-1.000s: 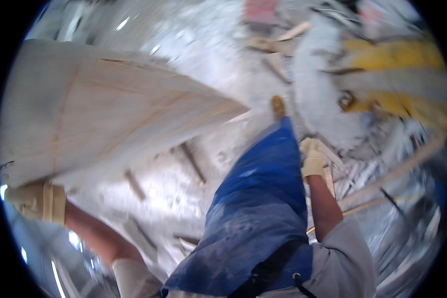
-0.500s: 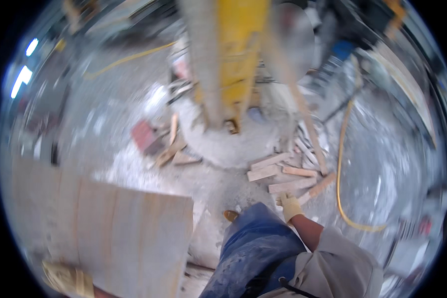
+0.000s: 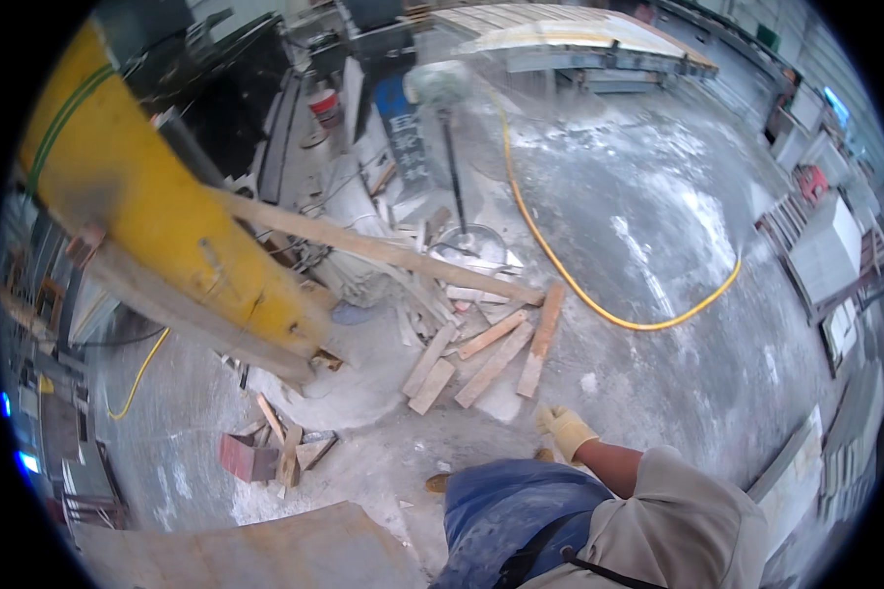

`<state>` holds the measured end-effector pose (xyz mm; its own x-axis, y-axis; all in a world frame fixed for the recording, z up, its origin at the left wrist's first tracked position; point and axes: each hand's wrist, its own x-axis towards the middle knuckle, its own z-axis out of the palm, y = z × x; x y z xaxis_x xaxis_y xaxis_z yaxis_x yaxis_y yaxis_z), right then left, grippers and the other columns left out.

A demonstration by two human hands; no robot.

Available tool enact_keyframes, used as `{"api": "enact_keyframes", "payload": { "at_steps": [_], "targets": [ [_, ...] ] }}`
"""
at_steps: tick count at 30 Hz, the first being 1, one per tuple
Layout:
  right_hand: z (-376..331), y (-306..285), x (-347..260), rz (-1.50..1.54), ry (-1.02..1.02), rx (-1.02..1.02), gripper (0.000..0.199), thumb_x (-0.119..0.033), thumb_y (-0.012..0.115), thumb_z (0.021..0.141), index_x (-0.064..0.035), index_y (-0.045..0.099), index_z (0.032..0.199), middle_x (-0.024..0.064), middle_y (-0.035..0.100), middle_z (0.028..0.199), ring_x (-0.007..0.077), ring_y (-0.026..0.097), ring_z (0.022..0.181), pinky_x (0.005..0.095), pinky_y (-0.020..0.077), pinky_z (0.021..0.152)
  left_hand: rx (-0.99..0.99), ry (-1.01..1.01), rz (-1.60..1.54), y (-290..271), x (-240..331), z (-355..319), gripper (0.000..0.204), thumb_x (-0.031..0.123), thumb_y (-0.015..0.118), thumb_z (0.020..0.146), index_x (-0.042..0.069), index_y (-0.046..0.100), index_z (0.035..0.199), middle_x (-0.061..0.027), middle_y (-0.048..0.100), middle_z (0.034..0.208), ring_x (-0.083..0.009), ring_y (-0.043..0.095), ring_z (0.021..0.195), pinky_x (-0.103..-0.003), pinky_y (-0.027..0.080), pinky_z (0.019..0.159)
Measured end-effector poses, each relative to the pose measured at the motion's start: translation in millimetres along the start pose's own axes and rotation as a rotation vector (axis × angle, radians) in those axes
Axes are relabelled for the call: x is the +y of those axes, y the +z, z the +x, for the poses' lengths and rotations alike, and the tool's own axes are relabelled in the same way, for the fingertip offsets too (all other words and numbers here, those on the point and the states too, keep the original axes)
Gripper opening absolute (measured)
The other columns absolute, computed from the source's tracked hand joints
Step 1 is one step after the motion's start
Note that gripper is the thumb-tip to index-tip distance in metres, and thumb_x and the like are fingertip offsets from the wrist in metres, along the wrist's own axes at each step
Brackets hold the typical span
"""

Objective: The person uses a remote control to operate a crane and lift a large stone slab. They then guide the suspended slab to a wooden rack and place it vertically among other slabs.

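My right hand [image 3: 566, 432], in a pale yellow work glove, hangs beside my blue apron [image 3: 516, 510]. Its fingers look loosely apart with nothing in them. Nearest to it are several wooden offcuts [image 3: 493, 365] lying on the dusty floor. A long wooden plank [image 3: 383, 253] leans from the yellow column down to those offcuts. At the lower left a large flat slab or board [image 3: 265, 550] with a brownish surface shows only its upper part. My left hand is out of the picture.
A yellow column [image 3: 177, 187] rises at the left. More wood scraps and a reddish block [image 3: 248, 457] lie near its foot. A yellow hose [image 3: 599, 312] curves across the floor at right. Stacked slabs [image 3: 855, 432] stand on the right; a long bench [image 3: 580, 39] is at the back.
The view has swung to the right, and the column and offcuts appear farther left. My left hand, earlier by the slab at the lower left, has gone out of view. The right hand stays near the offcuts.
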<state>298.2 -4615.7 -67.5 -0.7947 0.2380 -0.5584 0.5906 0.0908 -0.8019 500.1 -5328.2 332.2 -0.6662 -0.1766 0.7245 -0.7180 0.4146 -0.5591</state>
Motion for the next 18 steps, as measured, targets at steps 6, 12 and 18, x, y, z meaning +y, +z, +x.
{"api": "enact_keyframes", "payload": {
  "at_steps": [6,12,18],
  "targets": [
    [-39.4,-189.5,93.3,-0.044,0.141,0.441,0.044,-0.041,0.054,0.104,0.001,0.068,0.107,0.0113,0.073,0.094,0.0189,0.068,0.087,0.0343,0.0526,0.082,-0.834,0.646,-0.695,-78.9,237.3,-103.9,0.032,0.015,0.056,0.099,0.005,0.06,0.129,-0.0207,0.065,0.123,-0.0399,0.06,0.119,-0.053,0.046,0.106],
    [-104.7,-289.1,124.5,0.403,0.123,0.716,0.042,-0.04,0.055,0.104,-0.0002,0.065,0.115,0.0123,0.071,0.097,0.02,0.067,0.086,0.0341,0.0531,0.08,-1.18,1.403,-0.963,-144.9,452.4,-202.7,0.044,0.016,0.053,0.098,0.019,0.057,0.142,-0.0192,0.066,0.133,-0.0398,0.058,0.13,-0.047,0.046,0.111],
    [-152.3,-279.1,257.0,0.229,0.112,0.931,0.032,-0.033,0.056,0.104,-0.0019,0.061,0.11,0.0137,0.069,0.094,0.0264,0.069,0.087,0.0392,0.0574,0.082,-1.429,1.382,-1.03,-309.2,619.9,-157.9,0.047,0.038,0.053,0.1,0.008,0.066,0.133,-0.0217,0.065,0.136,-0.0406,0.06,0.129,-0.048,0.047,0.108]
  ]
}}
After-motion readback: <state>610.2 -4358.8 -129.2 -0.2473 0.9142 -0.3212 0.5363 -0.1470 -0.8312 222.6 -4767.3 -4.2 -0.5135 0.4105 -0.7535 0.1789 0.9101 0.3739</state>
